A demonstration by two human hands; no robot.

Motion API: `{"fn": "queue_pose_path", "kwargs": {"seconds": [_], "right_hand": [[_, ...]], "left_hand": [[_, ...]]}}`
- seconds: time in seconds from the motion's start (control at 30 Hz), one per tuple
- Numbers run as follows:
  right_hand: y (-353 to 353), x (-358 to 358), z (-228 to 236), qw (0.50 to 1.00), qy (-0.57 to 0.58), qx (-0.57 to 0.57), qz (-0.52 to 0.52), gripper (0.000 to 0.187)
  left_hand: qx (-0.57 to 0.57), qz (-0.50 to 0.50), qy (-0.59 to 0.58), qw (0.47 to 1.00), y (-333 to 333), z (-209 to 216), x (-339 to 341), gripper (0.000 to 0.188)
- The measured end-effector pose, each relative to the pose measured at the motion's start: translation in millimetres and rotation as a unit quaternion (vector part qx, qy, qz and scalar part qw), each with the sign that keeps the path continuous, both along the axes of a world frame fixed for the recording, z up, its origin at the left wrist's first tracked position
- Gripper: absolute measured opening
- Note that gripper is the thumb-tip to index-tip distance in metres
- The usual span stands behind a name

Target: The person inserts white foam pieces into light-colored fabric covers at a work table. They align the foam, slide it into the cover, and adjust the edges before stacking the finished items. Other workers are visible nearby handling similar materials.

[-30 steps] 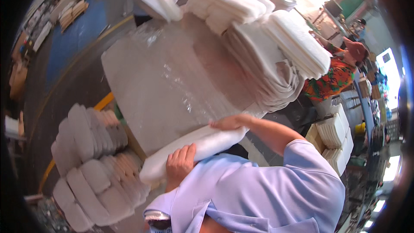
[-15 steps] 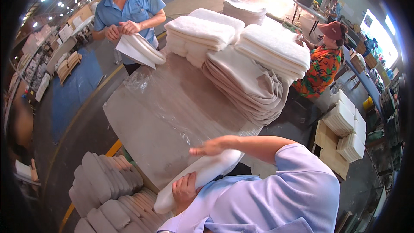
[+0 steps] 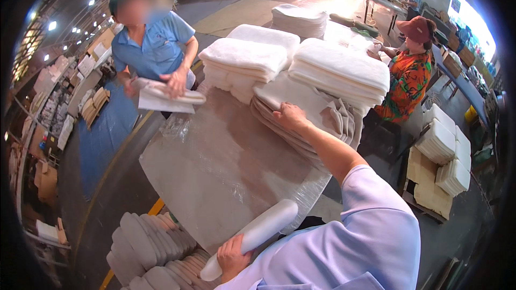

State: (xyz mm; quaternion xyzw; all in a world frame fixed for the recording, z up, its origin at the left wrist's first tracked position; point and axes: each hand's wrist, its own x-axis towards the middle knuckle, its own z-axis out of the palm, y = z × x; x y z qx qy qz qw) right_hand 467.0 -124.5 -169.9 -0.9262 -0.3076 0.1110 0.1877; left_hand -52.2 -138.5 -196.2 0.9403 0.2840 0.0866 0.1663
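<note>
My left hand (image 3: 232,256) grips a rolled white towel (image 3: 257,231) at the near edge of the table (image 3: 215,166), which is covered in clear plastic. My right hand (image 3: 289,115) lies stretched out on a stack of flat grey-white cloths (image 3: 322,115) at the table's right side, fingers on the top cloth. Behind it stand piles of folded white towels (image 3: 247,56), with another pile (image 3: 344,67) to the right.
Across the table a person in a blue shirt (image 3: 156,48) holds a folded cloth (image 3: 161,96). A person in an orange patterned top (image 3: 406,78) sits at the right. Rolled towels (image 3: 150,244) lie stacked low at the left. White bundles (image 3: 443,150) sit on a pallet at the right.
My right hand has left the rolled towel and reached forward onto the stack of flat cloths. My left hand keeps the roll. The view has tilted up.
</note>
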Motion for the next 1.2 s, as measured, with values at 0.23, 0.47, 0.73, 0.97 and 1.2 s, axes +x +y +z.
{"fn": "queue_pose_path", "kwargs": {"seconds": [0.23,0.47,0.73,0.97,1.2], "right_hand": [[-3,18,-6,0.990,-0.003,0.143,-0.007,0.036],[-38,-29,8,0.967,-0.133,0.204,0.073,0.024],[-81,-107,-6,0.958,-0.162,0.153,0.180,0.019],[-59,-165,25,0.910,-0.108,0.279,0.288,0.023],[-52,-214,106,0.852,0.144,0.342,0.371,0.026]], "left_hand": [[0.017,-0.008,0.007,1.000,4,-11,-1,0.064],[0.009,-0.034,-0.017,0.999,5,-21,-5,0.066],[-0.021,-0.050,0.004,0.999,-4,12,4,0.072],[-0.095,-0.078,0.038,0.992,8,8,-16,0.073],[-0.504,0.128,-0.268,0.811,64,-6,-23,0.085]]}}
